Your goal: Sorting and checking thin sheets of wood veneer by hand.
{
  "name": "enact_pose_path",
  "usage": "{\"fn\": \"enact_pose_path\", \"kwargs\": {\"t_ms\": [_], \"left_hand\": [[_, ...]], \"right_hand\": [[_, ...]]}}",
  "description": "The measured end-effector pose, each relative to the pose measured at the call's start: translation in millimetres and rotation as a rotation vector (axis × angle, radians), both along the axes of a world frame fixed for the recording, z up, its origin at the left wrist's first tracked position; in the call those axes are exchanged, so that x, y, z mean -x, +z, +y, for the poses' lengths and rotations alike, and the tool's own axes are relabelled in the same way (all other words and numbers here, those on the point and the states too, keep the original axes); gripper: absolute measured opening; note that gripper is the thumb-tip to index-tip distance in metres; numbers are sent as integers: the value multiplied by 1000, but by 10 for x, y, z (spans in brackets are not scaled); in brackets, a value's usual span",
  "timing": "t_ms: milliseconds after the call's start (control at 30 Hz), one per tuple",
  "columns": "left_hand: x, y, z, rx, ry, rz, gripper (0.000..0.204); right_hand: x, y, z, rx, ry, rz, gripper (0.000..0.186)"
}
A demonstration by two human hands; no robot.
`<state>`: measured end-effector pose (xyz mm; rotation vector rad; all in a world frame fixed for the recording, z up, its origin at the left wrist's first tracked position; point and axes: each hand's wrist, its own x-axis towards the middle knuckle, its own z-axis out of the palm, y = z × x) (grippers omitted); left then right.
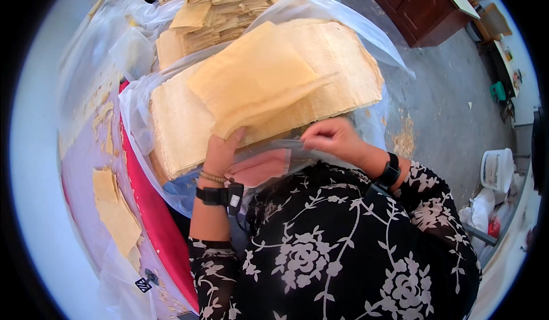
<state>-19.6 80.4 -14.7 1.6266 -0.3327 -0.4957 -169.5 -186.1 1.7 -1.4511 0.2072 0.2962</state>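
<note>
My left hand [224, 151] is closed on the near edge of a thin tan sheet [257, 71], with the thumb on top. The sheet looks like dried bean curd skin, smooth and slightly creased toward its near right side. Beneath it lies a thick, wide stack of paler sheets [337, 57] with rough, layered edges. Just off the near edge of this stack, my right hand [337, 140] is curled with thumb and fingertips together. Whatever it may pinch is too small or hidden to make out.
Clear plastic film [137, 105] wraps around the stack. Behind it rises a pile of folded tan sheets [220, 17]. Torn sheet pieces [116, 211] and crumbs lie at the left beside a red strip [146, 188]. A white bucket [496, 170] and dark wooden cabinet [409, 5] stand at the right.
</note>
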Motion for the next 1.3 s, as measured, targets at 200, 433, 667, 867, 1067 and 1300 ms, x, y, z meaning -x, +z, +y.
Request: {"fn": "enact_pose_path", "kwargs": {"t_ms": [200,433,667,867,1067,1300], "left_hand": [[-408,2,-59,-118,13,271,40],[-576,-90,-89,-257,89,334,41],[-317,156,-339,-844,265,-563,51],[-174,134,-562,-816,-112,-1219,57],[-369,217,-110,-785,-286,-1052,36],[-354,50,518,-236,-154,-75,24]], "right_hand": [[-296,224,-181,995,-95,-694,37],[-850,-138,-194,1427,149,-767,52],[-1007,-165,-284,1421,251,-748,49],[-1174,-101,-392,1446,280,-736,47],[-1091,129,-668,1361,341,-693,23],[-793,61,-727,405,128,-138,24]]}}
